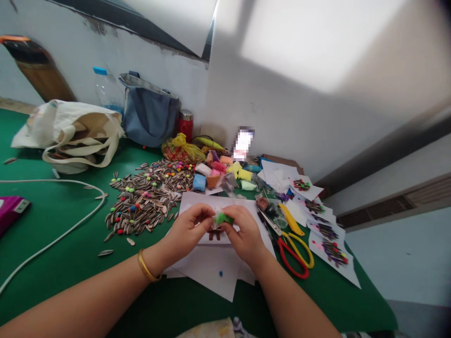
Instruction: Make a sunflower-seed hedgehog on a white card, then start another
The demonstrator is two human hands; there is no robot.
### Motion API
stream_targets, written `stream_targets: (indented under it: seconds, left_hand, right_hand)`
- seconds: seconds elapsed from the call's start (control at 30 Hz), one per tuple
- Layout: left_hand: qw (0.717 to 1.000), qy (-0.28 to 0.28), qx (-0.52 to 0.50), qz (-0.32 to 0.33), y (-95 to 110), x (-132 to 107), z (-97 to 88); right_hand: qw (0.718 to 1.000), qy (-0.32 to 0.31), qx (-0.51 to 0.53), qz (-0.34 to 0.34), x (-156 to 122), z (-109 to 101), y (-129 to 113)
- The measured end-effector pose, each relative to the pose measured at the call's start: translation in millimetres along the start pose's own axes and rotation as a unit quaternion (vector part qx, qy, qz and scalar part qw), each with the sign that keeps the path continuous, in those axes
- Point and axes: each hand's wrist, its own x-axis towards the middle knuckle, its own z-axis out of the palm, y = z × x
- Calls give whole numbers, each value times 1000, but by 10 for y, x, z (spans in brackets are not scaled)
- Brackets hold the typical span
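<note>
Both hands meet over the white paper sheets (207, 263). My left hand (195, 224), with a gold bangle on its wrist, pinches the clear wrapper of a small green clay packet (221, 218). On the other side, my right hand (244, 230) has its thumb and fingers closed on the green part of that packet. Below the fingers a brown shape (214, 235) shows on the top sheet, partly covered by the hands. A tiny blue clay bit (221, 273) lies nearer to me on the paper.
Striped sunflower seeds mixed with coloured ones (144, 197) spread at the left. Clay packets (225, 171) cluster behind the hands. Red-handled scissors (291, 256) and a yellow cutter (291, 219) lie at right, beside paper with seed pictures (333, 253). A white cable (70, 227) crosses the left side.
</note>
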Motion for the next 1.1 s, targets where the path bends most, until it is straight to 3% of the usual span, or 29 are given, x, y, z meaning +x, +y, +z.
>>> stream_targets:
  seconds: [0.2, 0.43, 0.73, 0.97, 1.1]
  left_hand:
    - [985, 2, 164, 61, -77, 18, -72]
    - [971, -31, 231, 51, -85, 17, -113]
    - [966, -11, 242, 95, -2, 24, -101]
    - [973, 3, 228, 38, -61, 65, -119]
    - [971, -20, 239, 21, -64, 58, -96]
  right_hand:
    - [1000, -10, -23, 11, -2, 8, 16]
    - [998, -41, -44, 16, -4, 23, 18]
    - [996, -72, -60, 5, 5, 32, -10]
    - [995, -76, -62, -5, 14, 10, 8]
    - [991, -86, -105, -9, 7, 46, 13]
